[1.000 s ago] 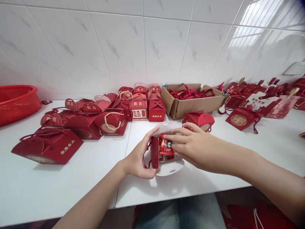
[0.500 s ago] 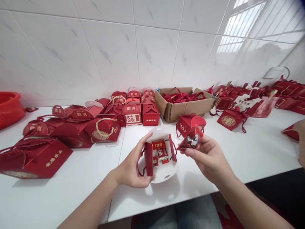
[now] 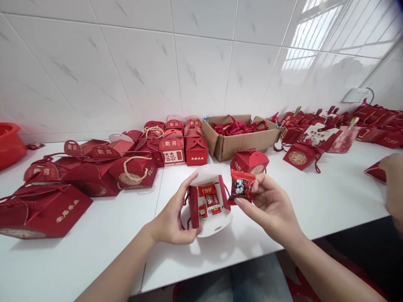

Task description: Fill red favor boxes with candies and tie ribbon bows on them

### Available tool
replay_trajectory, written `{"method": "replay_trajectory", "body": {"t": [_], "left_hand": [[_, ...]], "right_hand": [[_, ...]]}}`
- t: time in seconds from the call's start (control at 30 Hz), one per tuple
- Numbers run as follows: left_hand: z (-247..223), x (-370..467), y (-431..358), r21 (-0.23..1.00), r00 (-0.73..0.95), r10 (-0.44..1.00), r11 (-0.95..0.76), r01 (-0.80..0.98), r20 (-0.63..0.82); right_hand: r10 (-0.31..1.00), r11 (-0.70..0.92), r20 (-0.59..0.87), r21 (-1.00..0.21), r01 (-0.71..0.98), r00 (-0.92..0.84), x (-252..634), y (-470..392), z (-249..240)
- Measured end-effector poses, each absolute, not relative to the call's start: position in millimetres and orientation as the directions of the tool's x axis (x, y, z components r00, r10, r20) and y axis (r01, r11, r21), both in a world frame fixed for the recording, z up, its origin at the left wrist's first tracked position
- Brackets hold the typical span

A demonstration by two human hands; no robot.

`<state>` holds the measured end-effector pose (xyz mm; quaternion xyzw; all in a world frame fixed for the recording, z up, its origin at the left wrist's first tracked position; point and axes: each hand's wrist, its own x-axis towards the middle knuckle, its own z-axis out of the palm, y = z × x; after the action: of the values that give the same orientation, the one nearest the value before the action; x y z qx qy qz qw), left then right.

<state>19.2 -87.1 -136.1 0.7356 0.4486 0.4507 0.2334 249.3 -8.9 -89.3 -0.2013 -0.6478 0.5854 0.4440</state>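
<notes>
My left hand (image 3: 178,212) grips the left side of an open red gift box (image 3: 194,207), its thumb at the near edge and fingers along the far edge. White flaps lie spread at the box's front and back, and red cords hang at its sides. Several wrapped candies (image 3: 211,200) lie inside. Just right of the box, my right hand (image 3: 270,205) pinches a red and black candy packet (image 3: 242,187) between thumb and fingers, its printed face turned toward me. Behind the packet stands a closed red box (image 3: 250,160), partly covered by it.
Several red gift boxes (image 3: 74,207) stand at the left, more by the tiled wall. A cardboard carton (image 3: 242,144) holds red ribbons. Red bags and boxes (image 3: 299,155) fill the back right. Another person's hand (image 3: 395,180) is at the right edge; a red basin (image 3: 11,144) at the left.
My right hand has turned the candy packet so its printed face shows, and moved it slightly left. My left hand keeps its grip on the box. The view has shifted a little.
</notes>
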Motion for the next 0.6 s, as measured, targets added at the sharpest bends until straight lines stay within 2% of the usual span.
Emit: {"method": "replay_trajectory", "body": {"t": [0.27,0.33,0.4,0.5,0.6], "left_hand": [[-137,20,-87,0.745,0.195,0.868,-0.494,0.448,0.457],[-136,20,-87,0.748,0.202,0.864,-0.501,0.435,0.461],[-136,21,-87,0.743,0.204,0.861,-0.506,0.439,0.466],[-136,20,-88,0.725,0.212,0.854,-0.516,0.457,0.474],[-136,20,-88,0.714,0.222,0.850,-0.522,0.466,0.477]], "right_hand": [[0.719,0.450,0.470,-0.876,-0.173,-0.512,256,-13,-92],[0.715,0.537,0.554,-0.826,-0.172,-0.427,261,-18,-90],[0.702,0.638,0.660,-0.750,-0.175,-0.269,267,-25,-86],[0.625,0.765,0.776,-0.630,-0.133,-0.084,274,-33,-80],[0.627,0.753,0.754,-0.651,-0.095,-0.195,268,-35,-77]]}}
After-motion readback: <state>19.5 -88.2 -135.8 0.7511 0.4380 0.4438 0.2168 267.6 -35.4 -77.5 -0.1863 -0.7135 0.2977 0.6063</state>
